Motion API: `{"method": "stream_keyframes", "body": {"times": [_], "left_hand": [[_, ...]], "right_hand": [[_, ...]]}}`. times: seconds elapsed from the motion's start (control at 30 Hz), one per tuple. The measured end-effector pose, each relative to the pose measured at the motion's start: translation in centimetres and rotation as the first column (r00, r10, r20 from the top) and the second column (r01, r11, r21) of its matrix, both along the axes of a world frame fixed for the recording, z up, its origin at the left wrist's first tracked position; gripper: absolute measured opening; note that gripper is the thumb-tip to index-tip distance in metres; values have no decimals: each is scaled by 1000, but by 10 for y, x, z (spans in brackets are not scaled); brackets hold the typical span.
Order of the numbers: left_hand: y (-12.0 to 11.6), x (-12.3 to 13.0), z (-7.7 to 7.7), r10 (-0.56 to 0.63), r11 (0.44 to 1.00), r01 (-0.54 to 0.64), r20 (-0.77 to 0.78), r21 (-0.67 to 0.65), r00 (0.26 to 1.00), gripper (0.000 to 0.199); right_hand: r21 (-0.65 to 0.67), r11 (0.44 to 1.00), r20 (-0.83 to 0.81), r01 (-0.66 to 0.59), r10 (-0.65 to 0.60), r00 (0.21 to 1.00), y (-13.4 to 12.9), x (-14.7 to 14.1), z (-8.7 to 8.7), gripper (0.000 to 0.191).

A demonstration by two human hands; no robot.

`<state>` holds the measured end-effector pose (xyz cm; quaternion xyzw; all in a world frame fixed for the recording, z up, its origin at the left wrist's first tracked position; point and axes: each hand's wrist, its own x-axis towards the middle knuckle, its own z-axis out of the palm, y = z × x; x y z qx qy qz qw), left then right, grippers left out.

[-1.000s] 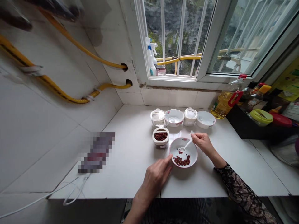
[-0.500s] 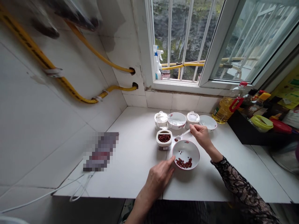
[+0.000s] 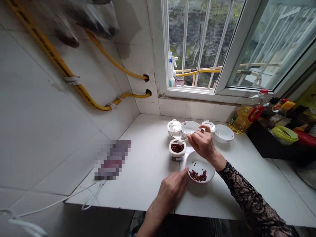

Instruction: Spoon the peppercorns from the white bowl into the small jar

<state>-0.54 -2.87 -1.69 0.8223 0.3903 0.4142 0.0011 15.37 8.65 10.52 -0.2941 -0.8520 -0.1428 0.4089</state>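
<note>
My right hand [image 3: 203, 143] pinches the handle of a small white spoon [image 3: 182, 142], whose bowl is over the open jar of dark red peppercorns [image 3: 177, 148]. Below it, a white bowl [image 3: 208, 169] holds scattered peppercorns [image 3: 198, 176] along its lower part. My left hand [image 3: 172, 189] has its fingertips against the left rim of this bowl; the fingers are together around the bowl's edge. Behind the jar stand a clear-lidded white jar [image 3: 174, 129] and another white bowl [image 3: 190, 126], partly hidden by my right hand.
A further lidded jar [image 3: 208, 125] and a white bowl [image 3: 224, 133] stand at the back. To the right are an oil bottle [image 3: 243, 117] and a black box [image 3: 259, 140] of condiments. A blurred object [image 3: 113, 161] with white cables lies at the left.
My right hand has moved left with the spoon, from beside the jar to over its opening. My left hand stays at the bowl's rim. The view has shifted slightly.
</note>
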Motion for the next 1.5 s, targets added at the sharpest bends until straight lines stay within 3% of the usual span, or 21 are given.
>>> {"method": "stream_keyframes", "body": {"times": [0.13,0.23,0.33,0.43,0.57,0.67,0.83,1.23,1.5], "left_hand": [[-1,0,0,-2,1000,2,-2,-22,1000,37],[-2,-1,0,-8,999,8,-1,-38,1000,37],[-3,-2,1,-5,999,5,-4,-54,1000,37],[-3,-2,1,-1,999,1,5,-53,1000,38],[-2,-1,2,-6,999,6,2,-41,1000,43],[-2,-1,2,0,999,0,-5,-42,1000,44],[-3,-1,5,-4,998,3,-4,-59,1000,42],[-4,-3,5,-10,997,8,-20,-72,1000,44],[-4,-4,1,-23,996,23,-2,-85,1000,41]], "right_hand": [[-42,999,-92,25,-29,995,-3,17,1,39],[-172,985,-125,26,-48,991,-4,38,-5,43],[-287,958,-52,-4,-11,999,-7,60,-18,45],[-301,954,34,13,-3,999,-10,71,-32,43],[-330,944,89,26,4,996,-15,70,-44,41],[-391,919,81,-42,80,994,-19,64,-49,41],[-543,820,-33,-181,195,980,-26,62,-58,42],[-749,653,-240,-114,-107,965,-29,66,-50,52],[-753,651,-283,-95,-189,940,-26,68,-51,52]]}}
